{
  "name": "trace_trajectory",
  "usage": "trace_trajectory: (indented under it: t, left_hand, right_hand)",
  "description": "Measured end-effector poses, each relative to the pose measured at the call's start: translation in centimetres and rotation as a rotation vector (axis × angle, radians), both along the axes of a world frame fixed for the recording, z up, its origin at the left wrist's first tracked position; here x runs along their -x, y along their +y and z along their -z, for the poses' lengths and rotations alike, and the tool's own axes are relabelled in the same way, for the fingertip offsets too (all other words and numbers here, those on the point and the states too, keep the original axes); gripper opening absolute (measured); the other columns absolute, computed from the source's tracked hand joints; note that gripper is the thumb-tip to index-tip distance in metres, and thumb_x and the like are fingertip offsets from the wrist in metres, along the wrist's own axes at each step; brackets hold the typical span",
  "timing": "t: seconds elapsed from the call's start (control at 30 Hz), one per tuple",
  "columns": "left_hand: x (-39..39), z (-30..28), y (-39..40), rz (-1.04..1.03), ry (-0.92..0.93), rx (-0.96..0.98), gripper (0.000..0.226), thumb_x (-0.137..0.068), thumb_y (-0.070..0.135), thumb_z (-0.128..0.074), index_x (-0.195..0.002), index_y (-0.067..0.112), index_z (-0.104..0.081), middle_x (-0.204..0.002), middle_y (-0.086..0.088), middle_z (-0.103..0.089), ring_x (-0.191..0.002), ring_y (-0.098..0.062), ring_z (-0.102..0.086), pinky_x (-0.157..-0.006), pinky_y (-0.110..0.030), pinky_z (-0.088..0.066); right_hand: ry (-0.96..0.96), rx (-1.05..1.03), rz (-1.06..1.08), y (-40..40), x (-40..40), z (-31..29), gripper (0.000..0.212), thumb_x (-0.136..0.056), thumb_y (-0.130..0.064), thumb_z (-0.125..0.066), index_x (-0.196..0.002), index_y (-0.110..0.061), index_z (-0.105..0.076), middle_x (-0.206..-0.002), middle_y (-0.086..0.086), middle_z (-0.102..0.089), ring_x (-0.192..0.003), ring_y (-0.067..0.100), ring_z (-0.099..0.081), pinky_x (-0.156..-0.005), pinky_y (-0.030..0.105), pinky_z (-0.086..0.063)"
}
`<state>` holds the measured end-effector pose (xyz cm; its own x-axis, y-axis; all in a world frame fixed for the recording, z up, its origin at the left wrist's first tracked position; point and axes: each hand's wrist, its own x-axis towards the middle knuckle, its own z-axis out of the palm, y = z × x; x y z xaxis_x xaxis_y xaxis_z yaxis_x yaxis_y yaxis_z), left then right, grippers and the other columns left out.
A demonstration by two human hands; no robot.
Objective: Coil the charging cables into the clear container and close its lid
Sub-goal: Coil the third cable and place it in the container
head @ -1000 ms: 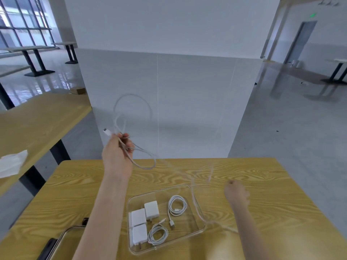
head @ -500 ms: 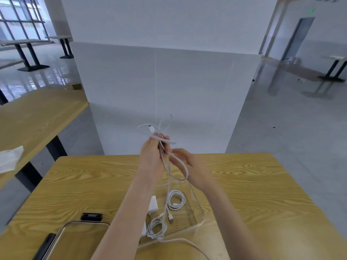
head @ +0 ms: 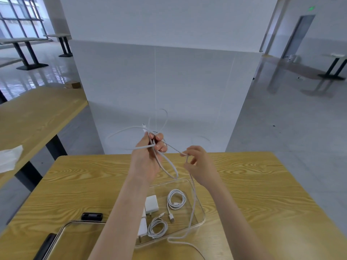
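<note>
The left hand (head: 148,158) is closed on the loops of the cable (head: 193,199); the right hand (head: 199,166) pinches its strand. It is probably light and limp, so hold it at the loops.

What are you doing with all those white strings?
A person is winding a long white charging cable into loops. The left hand grips the gathered loops above the table, and the right hand pinches the loose part to feed more in. The tail hangs down across the clear container onto the table. Inside the container lie two coiled cables and some white chargers. The lid lies off to the left, so the container is open.
</note>
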<state>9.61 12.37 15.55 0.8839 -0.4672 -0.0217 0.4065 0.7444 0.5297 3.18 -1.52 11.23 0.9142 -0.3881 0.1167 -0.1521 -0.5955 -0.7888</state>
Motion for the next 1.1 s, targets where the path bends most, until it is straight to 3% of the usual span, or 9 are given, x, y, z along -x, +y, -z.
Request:
trace_trajectory:
  t: [0.13,0.3,0.4,0.5,0.57,0.7,0.8,0.93,1.1]
  left_hand:
    - [-0.4,-0.4,0.9,0.022,0.017,0.091,0.049,-0.101,0.022,-0.027,-0.057,0.015,-0.05,-0.058,0.001,-0.05,-0.038,-0.005,-0.039,-0.043,-0.015,-0.038]
    - [-1.4,-0.6,2.6,-0.039,0.022,0.119,0.051,-0.1,0.023,-0.028,-0.055,0.016,-0.051,-0.058,0.003,-0.049,-0.039,-0.004,-0.039,-0.044,-0.014,-0.038]
    - [-1.9,-0.1,3.0,-0.084,0.045,0.108,0.042,-0.1,0.021,-0.028,-0.062,0.017,-0.045,-0.058,0.004,-0.048,-0.039,-0.003,-0.039,-0.044,-0.014,-0.037]
    - [-2.1,0.5,2.8,-0.103,0.045,0.101,0.037,-0.1,0.018,-0.029,-0.065,0.017,-0.042,-0.058,0.004,-0.049,-0.039,-0.003,-0.039,-0.044,-0.014,-0.037]
    - [-2.0,1.0,2.4,-0.092,0.045,0.083,0.037,-0.1,0.018,-0.03,-0.065,0.017,-0.043,-0.058,0.004,-0.049,-0.039,-0.003,-0.04,-0.044,-0.014,-0.038]
    - [-1.6,1.6,1.3,-0.057,0.07,0.028,0.04,-0.101,0.018,-0.03,-0.063,0.016,-0.045,-0.057,0.002,-0.05,-0.038,-0.004,-0.039,-0.043,-0.015,-0.037]
    - [-1.1,1.7,0.6,-0.021,0.072,-0.03,0.038,-0.101,0.019,-0.027,-0.065,0.016,-0.041,-0.056,0.002,-0.048,-0.037,-0.004,-0.037,-0.042,-0.015,-0.034]
    - [-0.5,1.6,0.1,0.036,0.069,-0.033,0.037,-0.101,0.023,-0.027,-0.067,0.015,-0.04,-0.055,0.002,-0.048,-0.037,-0.005,-0.037,-0.044,-0.015,-0.034]
    - [-1.3,1.2,1.3,-0.02,0.055,0.032,0.038,-0.101,0.021,-0.026,-0.067,0.016,-0.041,-0.056,0.003,-0.047,-0.036,-0.004,-0.038,-0.042,-0.014,-0.036]
  right_hand:
    - [-0.076,0.096,0.221,-1.5,0.2,0.4,0.03,-0.084,-0.014,-0.066,-0.113,-0.022,-0.061,-0.135,-0.009,-0.04,-0.074,0.014,-0.058,-0.063,0.025,-0.048]
    - [-0.082,0.103,0.547,-3.9,0.6,0.5,0.023,-0.078,-0.037,-0.07,-0.089,-0.019,-0.063,-0.119,-0.002,-0.051,-0.088,0.024,-0.057,-0.062,0.027,-0.037]
    - [-0.144,0.221,0.664,-4.2,0.8,0.3,0.022,-0.08,-0.029,-0.067,-0.097,-0.016,-0.064,-0.122,0.003,-0.05,-0.083,0.032,-0.058,-0.06,0.028,-0.035]
    - [-0.072,0.311,0.523,-4.3,1.0,0.2,0.034,-0.085,-0.019,-0.064,-0.118,-0.021,-0.06,-0.134,0.002,-0.047,-0.087,0.032,-0.062,-0.067,0.031,-0.041]
    - [0.019,0.28,0.345,-4.2,1.0,0.3,0.033,-0.087,-0.014,-0.06,-0.119,-0.023,-0.061,-0.13,-0.003,-0.054,-0.077,0.024,-0.067,-0.069,0.03,-0.049]
    - [0.118,-0.179,0.079,-2.4,0.9,-0.4,0.026,-0.089,-0.01,-0.057,-0.112,-0.02,-0.063,-0.088,-0.001,-0.067,-0.037,0.008,-0.057,-0.04,0.018,-0.044]
    - [-0.018,-0.384,-0.056,0.1,0.4,-1.4,0.021,-0.091,-0.011,-0.055,-0.108,-0.016,-0.067,-0.099,0.0,-0.07,-0.047,0.009,-0.059,-0.044,0.02,-0.046]
    - [-0.125,-0.188,-0.159,2.7,-0.5,-2.3,0.023,-0.094,-0.025,-0.049,-0.101,-0.021,-0.071,-0.098,-0.005,-0.069,-0.093,0.006,-0.06,-0.081,0.022,-0.045]
    - [-0.025,-0.32,-0.336,2.6,-0.1,-2.3,0.016,-0.096,-0.022,-0.048,-0.099,-0.018,-0.064,-0.063,-0.003,-0.059,-0.062,0.009,-0.056,-0.071,0.02,-0.043]
